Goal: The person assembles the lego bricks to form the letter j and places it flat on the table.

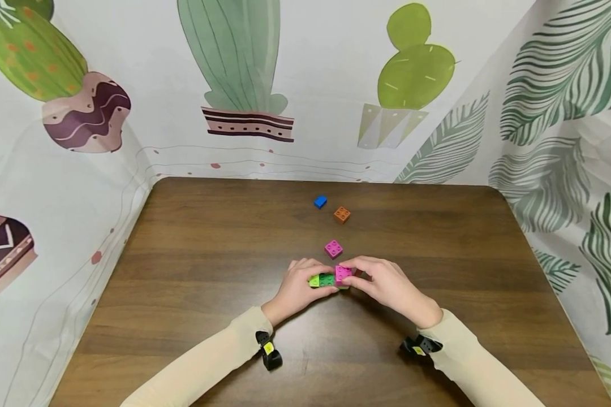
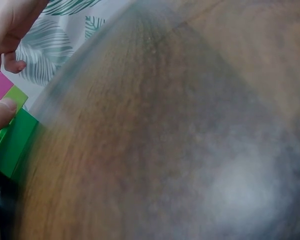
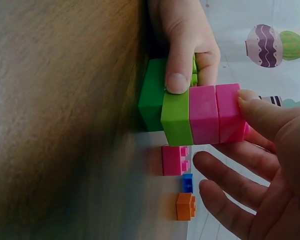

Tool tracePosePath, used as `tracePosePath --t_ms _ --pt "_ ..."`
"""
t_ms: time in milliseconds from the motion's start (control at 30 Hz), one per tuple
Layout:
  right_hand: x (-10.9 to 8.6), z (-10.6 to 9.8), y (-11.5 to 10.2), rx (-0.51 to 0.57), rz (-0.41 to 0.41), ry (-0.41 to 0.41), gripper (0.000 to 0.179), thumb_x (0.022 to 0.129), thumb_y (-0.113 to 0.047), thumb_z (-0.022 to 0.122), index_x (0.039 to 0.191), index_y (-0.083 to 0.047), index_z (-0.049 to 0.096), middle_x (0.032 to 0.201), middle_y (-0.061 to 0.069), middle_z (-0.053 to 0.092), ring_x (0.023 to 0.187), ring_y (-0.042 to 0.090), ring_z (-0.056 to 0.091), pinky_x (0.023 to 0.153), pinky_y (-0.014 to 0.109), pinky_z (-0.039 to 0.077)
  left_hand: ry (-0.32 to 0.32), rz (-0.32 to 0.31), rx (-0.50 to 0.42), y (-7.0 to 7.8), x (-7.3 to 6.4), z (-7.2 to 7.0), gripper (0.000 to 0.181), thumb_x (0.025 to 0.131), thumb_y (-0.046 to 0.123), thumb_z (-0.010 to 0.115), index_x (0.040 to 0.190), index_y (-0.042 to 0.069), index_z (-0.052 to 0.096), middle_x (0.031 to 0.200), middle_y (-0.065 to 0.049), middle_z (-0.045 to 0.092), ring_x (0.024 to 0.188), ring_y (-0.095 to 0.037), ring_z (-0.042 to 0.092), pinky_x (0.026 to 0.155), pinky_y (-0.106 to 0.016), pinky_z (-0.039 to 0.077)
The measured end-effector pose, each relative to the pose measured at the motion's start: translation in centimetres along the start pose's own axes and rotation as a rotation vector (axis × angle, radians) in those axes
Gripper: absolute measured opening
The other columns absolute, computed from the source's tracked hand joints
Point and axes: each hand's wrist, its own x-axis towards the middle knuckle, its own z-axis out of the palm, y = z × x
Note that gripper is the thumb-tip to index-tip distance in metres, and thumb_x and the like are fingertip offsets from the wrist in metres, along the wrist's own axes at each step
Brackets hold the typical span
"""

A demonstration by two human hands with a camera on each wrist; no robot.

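Note:
My left hand grips a toy brick stack from the left, its thumb pressing the lime-green brick. Under that brick lies a dark green brick, also seen as a green side in the left wrist view. Two pink bricks stand one on the other at the lime brick's end. The upper pink brick is pinched between thumb and fingers of my right hand. In the right wrist view, the other right fingers extend below the stack. Some studs are hidden behind the left hand.
Just beyond the hands lies a loose pink brick. Farther back are an orange brick and a blue brick. All rest on a brown wooden table, with a cactus-print cloth hanging behind it.

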Motion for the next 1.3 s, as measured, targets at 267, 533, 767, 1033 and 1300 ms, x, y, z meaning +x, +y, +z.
tracePosePath --t_ms 267,533,767,1033,1300 --pt "-0.3 0.0 -0.2 -0.067 0.005 0.006 0.036 0.09 -0.032 0.082 0.123 -0.02 0.076 0.116 -0.002 0.076 0.092 0.015 0.071 0.073 0.035 0.057 0.005 0.004 -0.011 0.2 0.0 0.2 0.037 0.084 0.033 0.089 0.115 0.017 0.079 0.107 0.003 0.073 0.1 -0.016 0.061 0.088 -0.04 0.039" --pt "-0.1 -0.4 -0.5 -0.082 0.024 -0.003 0.034 0.09 -0.032 0.082 0.122 -0.022 0.075 0.115 -0.004 0.076 0.092 0.016 0.071 0.071 0.036 0.056 0.002 0.0 -0.015 0.4 0.3 0.0 0.038 0.083 0.033 0.089 0.115 0.016 0.079 0.106 0.002 0.073 0.1 -0.016 0.061 0.087 -0.04 0.039" --pt "0.6 -0.5 -0.7 -0.016 0.049 -0.028 0.031 0.09 -0.031 0.082 0.119 -0.022 0.075 0.11 -0.008 0.074 0.088 0.012 0.067 0.074 0.034 0.056 0.002 -0.002 -0.017 0.3 0.3 -0.5 0.038 0.083 0.032 0.089 0.116 0.016 0.079 0.107 0.002 0.073 0.101 -0.016 0.061 0.088 -0.04 0.039" --pt "0.5 -0.3 -0.2 0.041 0.042 -0.024 0.03 0.092 -0.031 0.081 0.12 -0.023 0.074 0.108 -0.011 0.071 0.088 0.012 0.065 0.076 0.035 0.056 -0.012 -0.015 -0.009 0.2 0.5 -0.7 0.038 0.084 0.034 0.089 0.116 0.017 0.079 0.108 0.003 0.074 0.102 -0.015 0.062 0.088 -0.04 0.04" --pt "0.4 -0.4 0.4 0.055 0.019 -0.066 0.031 0.095 -0.031 0.078 0.123 -0.023 0.07 0.112 -0.01 0.068 0.092 0.015 0.067 0.078 0.035 0.056 -0.006 -0.001 -0.013 -0.1 0.2 -0.1 0.037 0.084 0.034 0.089 0.116 0.017 0.079 0.106 0.003 0.073 0.101 -0.015 0.062 0.088 -0.04 0.04"
